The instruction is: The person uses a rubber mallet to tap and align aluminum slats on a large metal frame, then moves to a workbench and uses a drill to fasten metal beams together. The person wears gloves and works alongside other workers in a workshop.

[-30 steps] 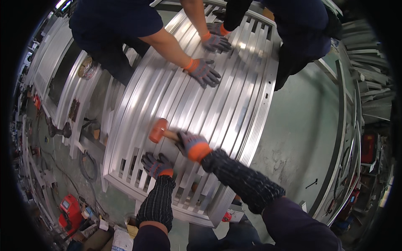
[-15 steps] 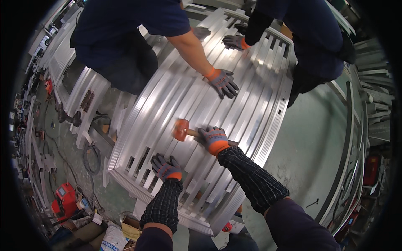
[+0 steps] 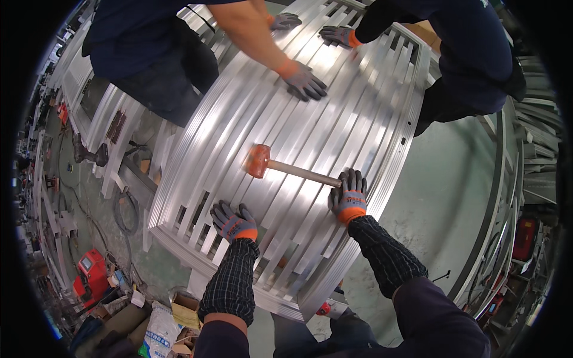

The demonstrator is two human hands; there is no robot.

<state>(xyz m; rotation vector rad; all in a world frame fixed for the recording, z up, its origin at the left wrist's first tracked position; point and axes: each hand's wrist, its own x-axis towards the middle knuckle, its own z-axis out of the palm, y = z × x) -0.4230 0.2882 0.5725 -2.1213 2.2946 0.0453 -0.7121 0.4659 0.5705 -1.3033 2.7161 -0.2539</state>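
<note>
A large silver metal panel of long slats in a ridged frame (image 3: 206, 134) stretches out in front of me. My left hand (image 3: 234, 222), in a grey and orange glove, lies open on the slats near the panel's close left corner. Across the middle slats rests a mallet (image 3: 304, 174) with an orange-red head and a pale handle, its head toward the left. The fingers of my right hand (image 3: 349, 200) are stretched out flat near the right side rail. Beside its thumb is the handle's end; the hand is not wrapped around it.
A co-worker at the far left has a gloved hand (image 3: 305, 82) on the slats; another at the far right also has a glove (image 3: 339, 36) there. On the floor at left are a red machine (image 3: 91, 277), a hose (image 3: 125, 215) and a power drill (image 3: 89, 152). Metal profiles (image 3: 540, 125) are stacked at right.
My right hand has let go of the mallet and moved right to the panel's edge; the mallet now lies on the slats. The left co-worker's near hand has moved farther away.
</note>
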